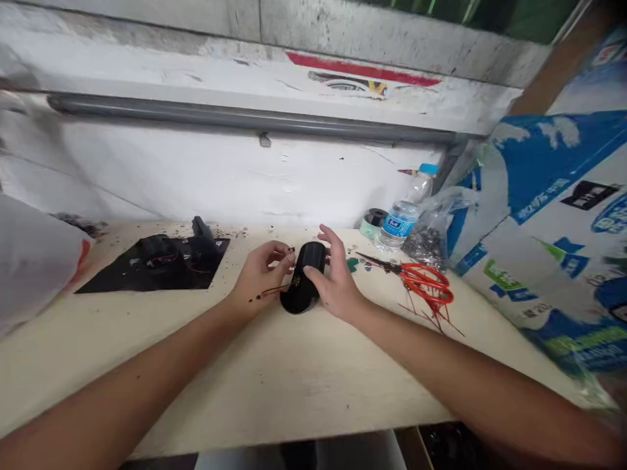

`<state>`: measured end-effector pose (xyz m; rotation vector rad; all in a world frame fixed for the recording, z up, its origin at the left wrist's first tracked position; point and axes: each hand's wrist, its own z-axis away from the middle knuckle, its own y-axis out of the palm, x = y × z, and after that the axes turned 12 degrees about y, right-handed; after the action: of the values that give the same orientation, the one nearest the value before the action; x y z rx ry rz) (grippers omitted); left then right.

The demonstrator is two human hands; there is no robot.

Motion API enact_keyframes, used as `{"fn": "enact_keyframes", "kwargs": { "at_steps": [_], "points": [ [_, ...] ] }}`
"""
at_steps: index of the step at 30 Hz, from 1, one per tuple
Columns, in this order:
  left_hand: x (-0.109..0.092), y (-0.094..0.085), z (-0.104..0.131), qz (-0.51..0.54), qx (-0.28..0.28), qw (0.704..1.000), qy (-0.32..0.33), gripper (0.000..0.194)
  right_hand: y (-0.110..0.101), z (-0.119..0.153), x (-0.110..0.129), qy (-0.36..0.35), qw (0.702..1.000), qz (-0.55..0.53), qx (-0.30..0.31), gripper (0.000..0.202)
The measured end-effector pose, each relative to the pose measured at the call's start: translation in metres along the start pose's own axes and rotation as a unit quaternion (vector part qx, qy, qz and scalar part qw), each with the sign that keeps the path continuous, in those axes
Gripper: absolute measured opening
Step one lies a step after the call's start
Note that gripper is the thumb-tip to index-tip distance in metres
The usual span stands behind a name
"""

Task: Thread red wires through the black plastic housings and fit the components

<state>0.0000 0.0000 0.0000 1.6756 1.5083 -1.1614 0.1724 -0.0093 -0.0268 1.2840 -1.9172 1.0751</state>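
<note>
A black cylindrical part point(304, 282) lies on its side in the middle of the pale wooden table point(274, 372). My right hand point(333, 281) cups it from the right, thumb on its side and fingers spread over the top. Just left of it, my left hand point(262, 274) pinches a small piece between fingertips at the cylinder's upper end. A thin red wire point(272, 292) trails from the cylinder under that hand.
A black mat point(122, 277) with dark parts lies at the left. Red-handled scissors point(421, 281) and red wire offcuts lie at the right, near a water bottle point(404, 219), a tape roll point(372, 223), a plastic bag of small parts point(431, 238) and a blue-printed sack point(553, 215).
</note>
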Motion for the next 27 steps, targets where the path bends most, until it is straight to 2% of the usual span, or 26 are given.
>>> {"fn": "enact_keyframes", "kwargs": {
  "at_steps": [3, 5, 9, 13, 18, 24, 27],
  "points": [
    [0.0005, 0.0016, 0.0008, 0.002, 0.016, 1.000, -0.007, 0.032, -0.0010, -0.0044, 0.0057, -0.051, 0.998, 0.029, -0.006, 0.042],
    [0.0007, 0.0020, 0.0006, -0.014, 0.023, 1.000, 0.013, 0.028, -0.0003, -0.0061, 0.0061, -0.064, 0.998, 0.022, 0.003, 0.033],
    [0.0013, 0.0012, -0.0007, -0.042, 0.045, 0.996, 0.058, 0.025, 0.0030, -0.0070, 0.0012, -0.057, 0.997, -0.046, 0.038, 0.031],
    [0.0012, 0.0005, -0.0005, -0.027, 0.065, 0.997, 0.044, 0.025, 0.0041, -0.0074, -0.0009, -0.062, 0.995, -0.064, 0.050, 0.029],
    [0.0028, 0.0011, 0.0000, -0.025, 0.060, 0.998, 0.019, 0.025, 0.0040, -0.0075, -0.0008, -0.056, 0.995, -0.067, 0.038, 0.019],
    [0.0048, 0.0010, -0.0009, -0.022, 0.064, 0.998, 0.012, 0.026, 0.0033, -0.0072, -0.0019, -0.040, 0.997, -0.050, 0.033, 0.019],
    [0.0015, 0.0005, -0.0005, -0.040, 0.056, 0.997, 0.032, 0.025, 0.0029, -0.0071, -0.0014, -0.044, 0.997, -0.051, 0.031, 0.018]
  ]
}}
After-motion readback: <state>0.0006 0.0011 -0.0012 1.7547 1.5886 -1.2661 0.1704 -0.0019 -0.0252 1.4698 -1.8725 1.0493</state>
